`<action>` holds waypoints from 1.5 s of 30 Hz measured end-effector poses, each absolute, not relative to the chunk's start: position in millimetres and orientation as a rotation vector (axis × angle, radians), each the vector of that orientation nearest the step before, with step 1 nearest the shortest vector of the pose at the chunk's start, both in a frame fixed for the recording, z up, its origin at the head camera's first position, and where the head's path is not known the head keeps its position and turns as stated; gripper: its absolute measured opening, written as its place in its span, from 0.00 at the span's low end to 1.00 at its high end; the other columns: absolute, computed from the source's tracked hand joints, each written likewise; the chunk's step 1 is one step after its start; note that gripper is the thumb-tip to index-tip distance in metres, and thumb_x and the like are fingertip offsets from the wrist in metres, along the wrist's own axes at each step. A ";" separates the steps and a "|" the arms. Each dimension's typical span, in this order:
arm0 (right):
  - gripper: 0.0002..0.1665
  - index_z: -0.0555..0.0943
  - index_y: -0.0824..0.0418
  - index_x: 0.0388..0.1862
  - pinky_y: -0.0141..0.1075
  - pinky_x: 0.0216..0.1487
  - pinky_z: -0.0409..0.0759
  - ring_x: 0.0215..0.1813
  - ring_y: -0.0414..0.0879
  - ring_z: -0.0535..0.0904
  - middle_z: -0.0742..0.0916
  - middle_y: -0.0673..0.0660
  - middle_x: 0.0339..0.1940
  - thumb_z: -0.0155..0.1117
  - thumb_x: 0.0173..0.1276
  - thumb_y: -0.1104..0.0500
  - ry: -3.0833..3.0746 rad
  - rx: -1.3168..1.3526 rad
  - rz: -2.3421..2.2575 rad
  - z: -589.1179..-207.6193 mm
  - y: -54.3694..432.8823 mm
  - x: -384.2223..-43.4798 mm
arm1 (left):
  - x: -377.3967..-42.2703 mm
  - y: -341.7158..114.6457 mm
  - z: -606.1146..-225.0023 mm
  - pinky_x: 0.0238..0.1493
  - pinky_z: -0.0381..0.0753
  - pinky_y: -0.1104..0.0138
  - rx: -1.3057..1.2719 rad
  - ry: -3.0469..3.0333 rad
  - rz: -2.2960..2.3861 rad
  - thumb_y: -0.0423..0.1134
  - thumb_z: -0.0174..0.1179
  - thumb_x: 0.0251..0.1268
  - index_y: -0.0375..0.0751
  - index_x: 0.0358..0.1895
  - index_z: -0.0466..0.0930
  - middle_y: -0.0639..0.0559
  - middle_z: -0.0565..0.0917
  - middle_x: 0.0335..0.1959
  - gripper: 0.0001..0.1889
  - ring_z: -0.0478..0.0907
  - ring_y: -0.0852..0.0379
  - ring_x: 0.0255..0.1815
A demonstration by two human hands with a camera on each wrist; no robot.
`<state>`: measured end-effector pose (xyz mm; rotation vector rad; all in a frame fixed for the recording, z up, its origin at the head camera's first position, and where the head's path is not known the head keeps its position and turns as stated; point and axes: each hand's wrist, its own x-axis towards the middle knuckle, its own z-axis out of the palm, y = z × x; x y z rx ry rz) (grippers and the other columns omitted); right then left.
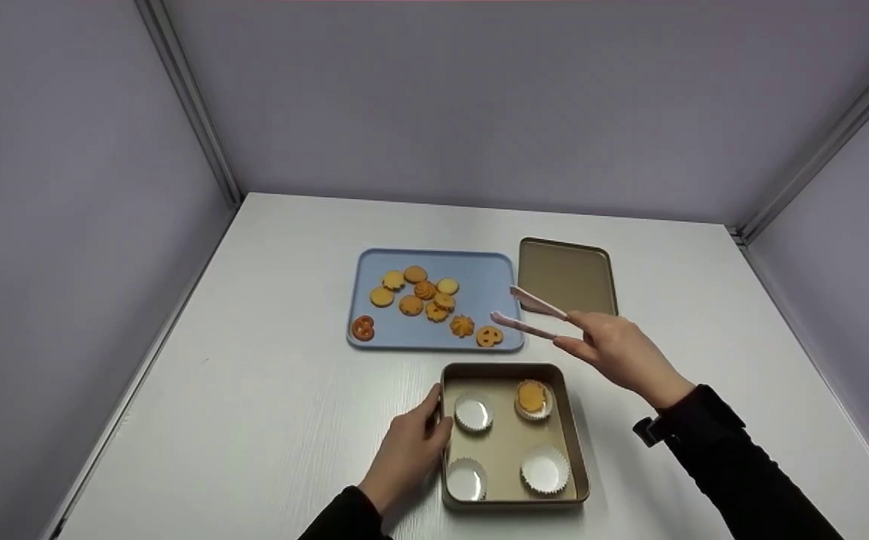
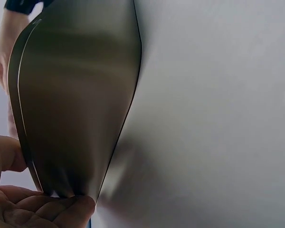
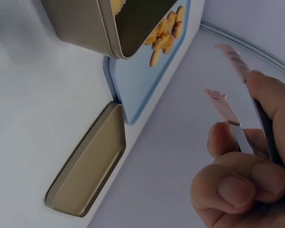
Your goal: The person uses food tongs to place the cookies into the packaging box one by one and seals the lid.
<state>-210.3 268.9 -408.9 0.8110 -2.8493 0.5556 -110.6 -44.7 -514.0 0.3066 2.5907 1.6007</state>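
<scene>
My left hand grips the left wall of a deep bronze-coloured metal tin, thumb at the rim and fingers along the outside. White fluted cake cups stand inside the tin, one near each corner. A golden cookie lies in the far right cup; the near right cup holds nothing. Above the table, right of a blue tray, my right hand holds pink-tipped tongs. Their two tips stand apart with nothing between them, pointing left toward the tray.
Several cookies of different shapes, among them a pretzel-shaped one, lie on the blue tray behind the tin. A shallow bronze-coloured lid lies to the tray's right, partly behind the tongs. Grey panels wall the white table at the back and sides.
</scene>
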 end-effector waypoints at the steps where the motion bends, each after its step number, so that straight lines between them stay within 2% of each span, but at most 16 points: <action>1: 0.20 0.83 0.65 0.53 0.34 0.24 0.70 0.22 0.38 0.68 0.77 0.46 0.22 0.68 0.73 0.51 -2.856 0.820 0.557 -410.8 267.1 -212.5 | -110.5 -44.6 -514.2 0.71 0.72 0.50 0.304 2.582 1.607 0.40 0.56 0.78 0.28 0.77 0.62 0.31 0.74 0.69 0.31 0.73 0.40 0.70; 4: 0.20 0.83 0.65 0.53 0.35 0.24 0.71 0.23 0.38 0.69 0.79 0.47 0.22 0.67 0.74 0.50 -2.893 0.840 0.549 -416.8 262.3 -218.8 | -110.9 -44.2 -514.5 0.72 0.71 0.51 0.296 2.561 1.618 0.39 0.55 0.78 0.28 0.77 0.61 0.32 0.73 0.70 0.31 0.72 0.41 0.70; 10: 0.18 0.82 0.64 0.43 0.43 0.25 0.77 0.23 0.44 0.76 0.82 0.52 0.22 0.67 0.73 0.48 -2.948 0.866 0.501 -426.2 253.6 -226.5 | -111.3 -43.7 -513.6 0.71 0.72 0.51 0.294 2.577 1.605 0.39 0.54 0.78 0.28 0.77 0.62 0.33 0.73 0.70 0.30 0.73 0.42 0.70; 15: 0.22 0.83 0.68 0.48 0.51 0.33 0.84 0.30 0.54 0.85 0.88 0.59 0.30 0.67 0.73 0.48 -2.959 0.877 0.446 -432.9 248.7 -227.7 | -110.4 -43.6 -513.3 0.70 0.73 0.50 0.302 2.589 1.590 0.39 0.55 0.77 0.29 0.77 0.62 0.33 0.74 0.69 0.31 0.74 0.41 0.69; 22: 0.17 0.82 0.64 0.38 0.47 0.29 0.79 0.27 0.53 0.82 0.83 0.54 0.23 0.67 0.73 0.49 -2.974 0.888 0.433 -439.7 242.6 -231.3 | -110.0 -44.3 -512.3 0.71 0.72 0.49 0.301 2.575 1.607 0.40 0.56 0.77 0.29 0.77 0.62 0.32 0.74 0.70 0.31 0.73 0.39 0.70; 27: 0.16 0.81 0.62 0.35 0.47 0.29 0.77 0.27 0.52 0.82 0.82 0.53 0.22 0.68 0.72 0.49 -2.989 0.876 0.427 -445.0 240.1 -235.1 | -110.4 -44.1 -513.1 0.72 0.71 0.49 0.293 2.568 1.609 0.41 0.56 0.78 0.29 0.77 0.61 0.32 0.73 0.70 0.32 0.72 0.39 0.71; 30: 0.17 0.82 0.64 0.37 0.48 0.30 0.78 0.28 0.53 0.83 0.85 0.56 0.24 0.69 0.72 0.50 -3.008 0.865 0.421 -446.0 239.6 -237.1 | -110.6 -43.9 -513.1 0.72 0.70 0.49 0.294 2.568 1.615 0.41 0.55 0.78 0.29 0.77 0.61 0.32 0.72 0.71 0.32 0.72 0.40 0.71; 36: 0.21 0.84 0.67 0.47 0.51 0.34 0.83 0.35 0.58 0.86 0.89 0.63 0.34 0.68 0.72 0.49 -3.069 0.806 0.358 -444.5 242.2 -239.0 | -109.7 -43.9 -513.6 0.74 0.68 0.51 0.269 2.524 1.642 0.42 0.54 0.79 0.29 0.78 0.59 0.32 0.69 0.73 0.32 0.68 0.40 0.73; 45: 0.20 0.84 0.65 0.43 0.54 0.32 0.82 0.35 0.61 0.86 0.88 0.62 0.32 0.68 0.72 0.47 -3.075 0.776 0.308 -440.7 246.9 -238.5 | -109.2 -44.0 -514.0 0.73 0.68 0.50 0.284 2.541 1.641 0.41 0.55 0.79 0.27 0.77 0.60 0.31 0.70 0.72 0.32 0.69 0.39 0.72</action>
